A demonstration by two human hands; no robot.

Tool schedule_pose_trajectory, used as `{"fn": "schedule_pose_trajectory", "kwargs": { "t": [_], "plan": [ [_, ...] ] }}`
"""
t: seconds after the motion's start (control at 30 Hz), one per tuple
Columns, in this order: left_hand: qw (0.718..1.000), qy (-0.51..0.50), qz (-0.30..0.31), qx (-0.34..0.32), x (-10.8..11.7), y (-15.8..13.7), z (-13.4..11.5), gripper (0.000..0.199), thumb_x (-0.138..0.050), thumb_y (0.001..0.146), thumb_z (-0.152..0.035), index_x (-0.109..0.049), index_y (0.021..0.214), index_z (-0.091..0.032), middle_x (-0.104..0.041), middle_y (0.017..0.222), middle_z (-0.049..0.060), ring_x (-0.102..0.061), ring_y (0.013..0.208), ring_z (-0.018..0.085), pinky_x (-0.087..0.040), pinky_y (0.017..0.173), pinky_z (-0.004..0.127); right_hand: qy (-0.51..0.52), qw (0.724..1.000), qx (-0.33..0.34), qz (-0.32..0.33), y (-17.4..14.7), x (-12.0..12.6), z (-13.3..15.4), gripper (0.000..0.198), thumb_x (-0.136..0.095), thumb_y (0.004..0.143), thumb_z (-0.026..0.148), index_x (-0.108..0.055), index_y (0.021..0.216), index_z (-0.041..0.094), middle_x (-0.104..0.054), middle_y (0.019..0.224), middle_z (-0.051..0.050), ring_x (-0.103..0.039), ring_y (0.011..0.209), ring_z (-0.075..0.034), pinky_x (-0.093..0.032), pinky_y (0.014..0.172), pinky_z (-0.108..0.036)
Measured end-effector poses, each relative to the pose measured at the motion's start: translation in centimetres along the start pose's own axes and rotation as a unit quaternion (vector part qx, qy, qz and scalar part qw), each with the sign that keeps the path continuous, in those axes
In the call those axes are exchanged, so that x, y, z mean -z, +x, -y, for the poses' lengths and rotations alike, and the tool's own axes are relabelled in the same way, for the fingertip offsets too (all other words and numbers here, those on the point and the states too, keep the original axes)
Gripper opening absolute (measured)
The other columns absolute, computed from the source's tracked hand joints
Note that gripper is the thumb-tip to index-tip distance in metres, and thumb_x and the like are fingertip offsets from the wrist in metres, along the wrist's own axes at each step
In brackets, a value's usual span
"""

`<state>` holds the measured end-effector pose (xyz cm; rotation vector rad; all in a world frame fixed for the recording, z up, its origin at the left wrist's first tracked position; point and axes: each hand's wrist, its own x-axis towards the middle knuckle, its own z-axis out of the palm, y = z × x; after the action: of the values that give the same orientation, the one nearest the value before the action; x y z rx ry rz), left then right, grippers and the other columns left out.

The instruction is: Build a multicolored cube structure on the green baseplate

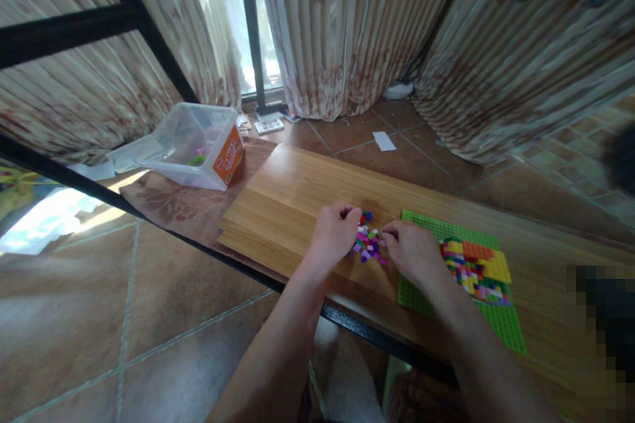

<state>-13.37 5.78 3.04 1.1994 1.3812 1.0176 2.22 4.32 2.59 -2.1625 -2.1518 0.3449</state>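
A loose pile of small toy bricks point(368, 248), in pink, purple, white, blue and green, lies on the wooden tabletop point(282, 195). My left hand point(333, 234) is at the pile's left side, its thumb and fingers closed in a pinch; what it holds, if anything, is too small to make out. From the right, my right hand point(411, 246) reaches to the pile with its fingertips pinched together, their contents also unclear. Under my right wrist lies a green baseplate point(408, 294). It bears a build of many-coloured bricks point(473, 271) with yellow and orange parts, partly hidden by my forearm.
At the table's left end, a clear plastic box point(186, 175) with an orange label holds a few pink and green pieces. It stands on a brown patterned cloth point(173, 208). White paper point(384, 141) lies on the tiled floor, before striped curtains point(337, 33).
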Motion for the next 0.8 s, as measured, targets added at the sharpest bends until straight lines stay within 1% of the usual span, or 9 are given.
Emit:
{"fn": "schedule_pose_trajectory", "kwargs": {
  "t": [0.07,0.13,0.27,0.37,0.43,0.5,0.6,0.7,0.8],
  "plan": [
    [0.996,-0.073,0.008,0.056,-0.4,-0.2,-0.3,0.025,-0.054,0.084,-0.026,-0.060,0.062,-0.015,-0.052,0.056,-0.002,-0.044,0.052,0.009,-0.032,0.052,0.022,0.060,0.997,-0.008,-0.049,-0.4,0.4,-0.3,0.024,-0.050,0.085,0.024,-0.072,0.085,0.017,-0.073,0.090,-0.010,-0.067,0.085,-0.024,-0.046,0.075,-0.034],
    [0.979,-0.157,0.023,0.130,-0.8,-0.5,-0.7,0.027,-0.053,0.087,-0.028,-0.061,0.066,-0.013,-0.053,0.058,-0.001,-0.044,0.050,0.008,-0.032,0.051,0.021,0.142,0.986,-0.007,-0.083,-0.7,1.0,-0.4,0.023,-0.051,0.084,0.028,-0.071,0.086,0.018,-0.073,0.087,-0.008,-0.067,0.081,-0.022,-0.047,0.074,-0.033],
    [0.900,-0.344,0.081,0.257,-1.5,-0.9,-1.5,0.035,-0.043,0.095,-0.032,-0.059,0.071,-0.012,-0.055,0.061,0.002,-0.050,0.052,0.008,-0.038,0.051,0.020,0.318,0.946,0.043,-0.055,-1.5,2.3,0.6,0.026,-0.054,0.085,0.037,-0.070,0.095,0.020,-0.074,0.089,-0.006,-0.069,0.079,-0.020,-0.051,0.073,-0.032],
    [0.839,-0.440,0.129,0.292,-1.6,-1.0,-1.7,0.040,-0.037,0.097,-0.031,-0.057,0.069,-0.012,-0.053,0.059,0.003,-0.051,0.052,0.009,-0.041,0.051,0.020,0.378,0.923,0.064,-0.041,-1.7,2.9,1.4,0.030,-0.055,0.086,0.043,-0.070,0.100,0.021,-0.075,0.092,-0.005,-0.069,0.078,-0.019,-0.053,0.070,-0.030],
    [0.821,-0.468,0.140,0.295,-1.2,-0.9,-1.7,0.039,-0.035,0.097,-0.028,-0.059,0.071,-0.010,-0.054,0.060,0.004,-0.052,0.052,0.009,-0.042,0.051,0.020,0.379,0.921,0.047,-0.076,-1.4,3.1,1.6,0.032,-0.055,0.086,0.045,-0.071,0.100,0.021,-0.075,0.088,-0.005,-0.068,0.071,-0.018,-0.052,0.065,-0.029],
    [0.821,-0.483,0.107,0.286,-0.4,-0.6,-1.7,0.035,-0.037,0.096,-0.025,-0.060,0.074,-0.010,-0.056,0.063,0.005,-0.051,0.052,0.009,-0.040,0.049,0.019,0.361,0.923,0.026,-0.128,-0.7,2.8,1.4,0.034,-0.054,0.087,0.045,-0.072,0.100,0.020,-0.075,0.085,-0.006,-0.067,0.068,-0.018,-0.051,0.063,-0.029],
    [0.828,-0.506,-0.026,0.241,1.4,0.1,-1.8,0.024,-0.044,0.092,-0.020,-0.057,0.074,-0.011,-0.055,0.064,0.003,-0.047,0.050,0.005,-0.033,0.044,0.015,0.305,0.939,0.022,-0.159,0.8,1.8,0.9,0.030,-0.053,0.086,0.038,-0.073,0.097,0.018,-0.075,0.092,-0.007,-0.067,0.076,-0.019,-0.050,0.071,-0.031],
    [0.821,-0.522,-0.131,0.190,2.9,0.7,-2.0,0.019,-0.043,0.091,-0.017,-0.054,0.076,-0.013,-0.051,0.062,-0.001,-0.042,0.047,0.003,-0.026,0.041,0.015,0.217,0.969,0.031,-0.117,2.4,0.3,0.8,0.028,-0.051,0.085,0.028,-0.073,0.098,0.015,-0.073,0.097,-0.009,-0.067,0.086,-0.021,-0.049,0.080,-0.033],
    [0.814,-0.535,-0.136,0.181,3.3,0.8,-2.0,0.018,-0.042,0.091,-0.017,-0.053,0.078,-0.014,-0.049,0.062,-0.002,-0.041,0.047,0.003,-0.024,0.042,0.015,0.138,0.986,0.062,-0.073,3.5,-0.9,1.2,0.031,-0.048,0.087,0.024,-0.072,0.103,0.015,-0.070,0.104,-0.011,-0.064,0.095,-0.022,-0.046,0.088,-0.034]
  ]
}}
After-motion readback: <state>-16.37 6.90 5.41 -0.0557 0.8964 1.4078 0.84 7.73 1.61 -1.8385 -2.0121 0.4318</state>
